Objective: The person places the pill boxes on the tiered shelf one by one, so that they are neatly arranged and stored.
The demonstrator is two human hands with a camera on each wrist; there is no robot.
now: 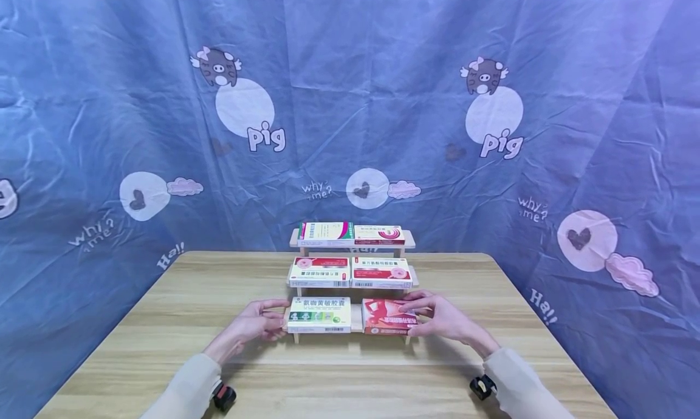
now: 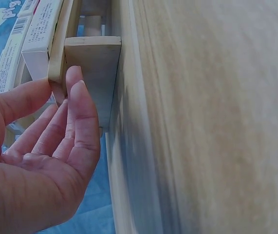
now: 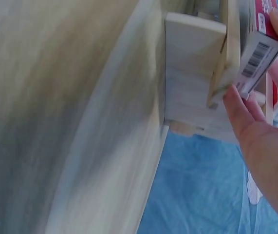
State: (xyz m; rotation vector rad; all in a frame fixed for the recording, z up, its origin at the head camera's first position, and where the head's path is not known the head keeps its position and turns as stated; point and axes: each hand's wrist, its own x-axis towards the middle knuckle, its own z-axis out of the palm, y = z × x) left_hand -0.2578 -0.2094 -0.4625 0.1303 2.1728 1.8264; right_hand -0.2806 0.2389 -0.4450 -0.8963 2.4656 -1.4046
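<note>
A three-tier wooden stand (image 1: 356, 317) holds medicine boxes lying flat. On its lowest tier, a white-and-green medicine box (image 1: 319, 315) lies at the left and a red medicine box (image 1: 385, 317) at the right, with a gap between them. My left hand (image 1: 261, 322) pinches the left end of the lowest shelf; the left wrist view shows the thumb at the shelf edge (image 2: 57, 63) and fingertips beneath. Around the right end of the red box is my right hand (image 1: 445, 317), gripping it with thumb and fingers. One fingertip (image 3: 230, 92) meets the shelf's end in the right wrist view.
Two red-and-white boxes, one left (image 1: 319, 273) and one right (image 1: 381, 273), lie on the middle tier. The top tier bears a green-and-purple box (image 1: 325, 231) and a white-and-dark-red box (image 1: 380, 234). A blue curtain (image 1: 350, 103) hangs behind the wooden table (image 1: 208, 285).
</note>
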